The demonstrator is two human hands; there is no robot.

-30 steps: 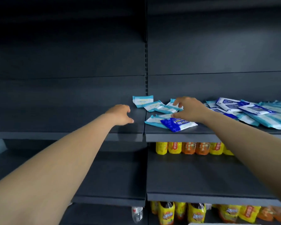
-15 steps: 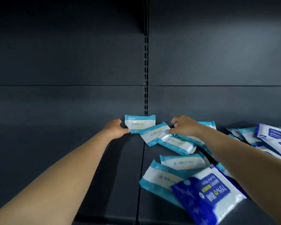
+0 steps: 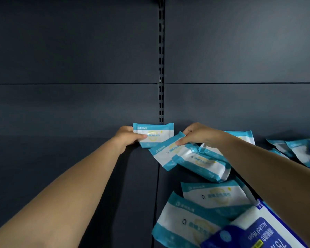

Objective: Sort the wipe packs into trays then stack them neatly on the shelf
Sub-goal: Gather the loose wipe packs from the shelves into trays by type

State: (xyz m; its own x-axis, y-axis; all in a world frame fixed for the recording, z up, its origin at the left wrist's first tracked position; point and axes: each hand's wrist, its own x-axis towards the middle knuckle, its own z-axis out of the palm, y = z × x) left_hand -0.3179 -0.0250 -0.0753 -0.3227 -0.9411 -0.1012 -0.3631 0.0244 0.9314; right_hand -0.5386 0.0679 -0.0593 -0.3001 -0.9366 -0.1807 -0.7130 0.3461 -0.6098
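Several light-blue and white wipe packs lie scattered on the dark shelf (image 3: 79, 176). My left hand (image 3: 126, 137) grips the left edge of the rearmost light-blue pack (image 3: 156, 134), which stands against the back panel. My right hand (image 3: 198, 135) pinches the upper corner of a tilted light-blue pack (image 3: 164, 154) lying partly under another pack (image 3: 202, 162). Two more light-blue packs (image 3: 217, 194) (image 3: 183, 222) lie nearer me. A dark-blue alcohol wipes pack (image 3: 254, 233) sits at the bottom right.
More packs (image 3: 297, 151) are piled at the far right of the shelf. A slotted upright (image 3: 161, 68) splits the dark back panel. No tray is in view. The shelf's left half holds nothing.
The view has closed in on the shelf. My left hand has taken hold of the rearmost pack, and my right hand has moved onto the tilted pack's corner.
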